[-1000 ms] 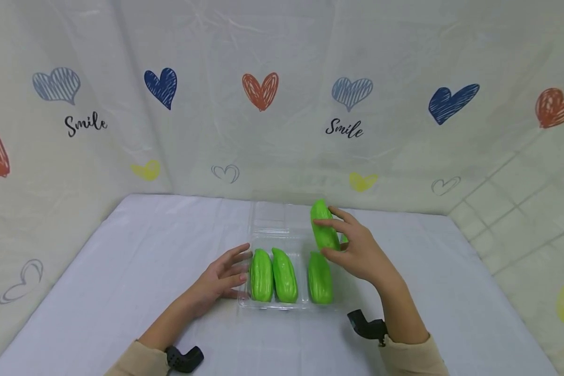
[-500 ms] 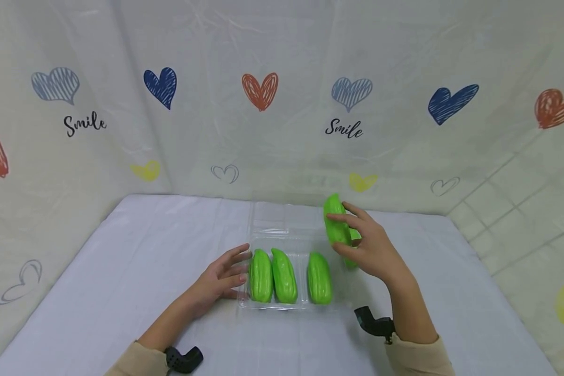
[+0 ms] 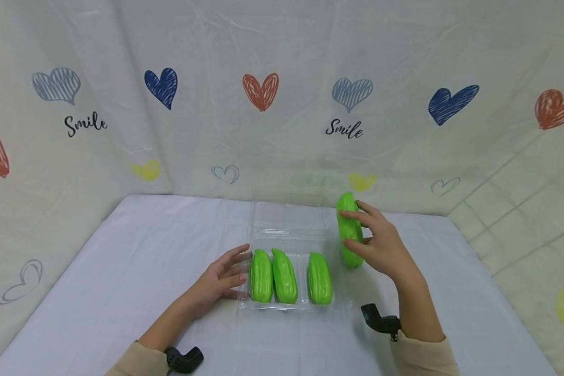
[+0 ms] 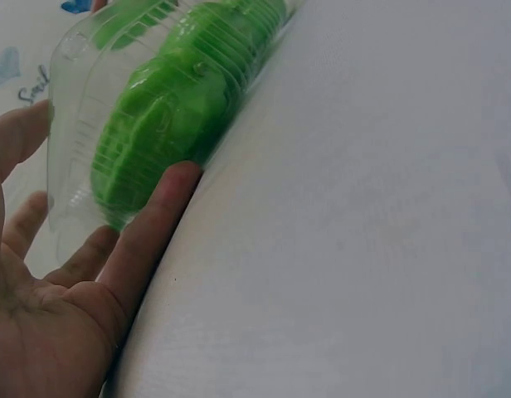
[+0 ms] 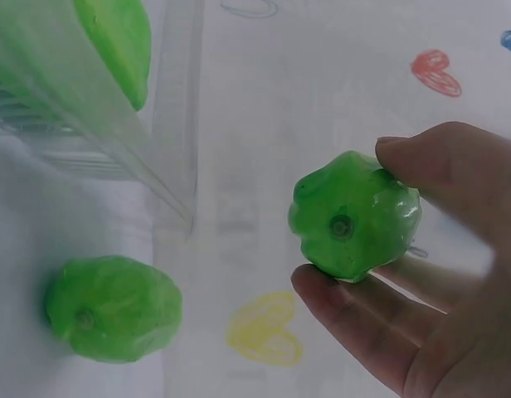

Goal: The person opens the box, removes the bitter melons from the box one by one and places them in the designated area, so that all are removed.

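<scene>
My right hand [image 3: 378,241] holds a ridged green gourd [image 3: 347,216] between thumb and fingertips, upright beside the right side of a clear plastic clamshell box [image 3: 302,263]. In the right wrist view the held gourd [image 5: 351,217] shows its stem end and is apart from the box. A second gourd [image 5: 114,308] lies on the table just outside the box, partly hidden by the held one in the head view. Three gourds sit inside the box: left [image 3: 261,277], middle [image 3: 284,277] and right [image 3: 319,278]. My left hand [image 3: 216,282] rests its extended fingers against the box's left wall.
The box's clear lid [image 3: 284,216] stands open toward the back. A white cloth [image 3: 122,292] covers the table. Behind it hangs a pale curtain [image 3: 291,141] printed with hearts and "Smile". Each wrist carries a black camera mount [image 3: 380,319].
My right hand has carried the held gourd rightward, from over the box's right back part to beyond its side. The left hand and the three gourds in the box have stayed put.
</scene>
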`<state>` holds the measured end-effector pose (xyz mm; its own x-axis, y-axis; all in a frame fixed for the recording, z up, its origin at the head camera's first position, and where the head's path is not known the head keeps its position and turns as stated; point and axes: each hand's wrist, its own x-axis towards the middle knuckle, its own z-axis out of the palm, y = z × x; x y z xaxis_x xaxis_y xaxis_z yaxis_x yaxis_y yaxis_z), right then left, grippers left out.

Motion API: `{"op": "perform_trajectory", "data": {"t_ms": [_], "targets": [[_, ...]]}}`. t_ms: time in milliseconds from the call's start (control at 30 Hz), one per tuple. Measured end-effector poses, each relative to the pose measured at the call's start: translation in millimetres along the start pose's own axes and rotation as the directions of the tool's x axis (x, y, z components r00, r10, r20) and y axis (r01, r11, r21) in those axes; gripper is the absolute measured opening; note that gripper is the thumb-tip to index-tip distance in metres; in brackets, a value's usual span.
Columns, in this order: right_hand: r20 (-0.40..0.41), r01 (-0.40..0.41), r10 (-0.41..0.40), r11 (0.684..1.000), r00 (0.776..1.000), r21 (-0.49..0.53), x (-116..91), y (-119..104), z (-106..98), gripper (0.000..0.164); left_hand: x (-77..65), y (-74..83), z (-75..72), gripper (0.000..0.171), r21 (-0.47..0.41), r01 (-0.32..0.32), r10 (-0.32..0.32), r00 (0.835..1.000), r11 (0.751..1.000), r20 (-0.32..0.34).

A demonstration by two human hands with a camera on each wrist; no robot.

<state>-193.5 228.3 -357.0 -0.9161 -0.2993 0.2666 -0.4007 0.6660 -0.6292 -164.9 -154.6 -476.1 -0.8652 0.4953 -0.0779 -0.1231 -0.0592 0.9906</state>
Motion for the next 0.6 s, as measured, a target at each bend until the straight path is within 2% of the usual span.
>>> {"op": "perform_trajectory", "data": {"t_ms": [600], "targets": [[-0.029,-0.079,0.078,0.996,0.996,-0.032,-3,23,-12,0.055,0.3,-2.4,0.4,0.075,0.003,0.007,-0.007,1.0,1.0,-0.009]]}}
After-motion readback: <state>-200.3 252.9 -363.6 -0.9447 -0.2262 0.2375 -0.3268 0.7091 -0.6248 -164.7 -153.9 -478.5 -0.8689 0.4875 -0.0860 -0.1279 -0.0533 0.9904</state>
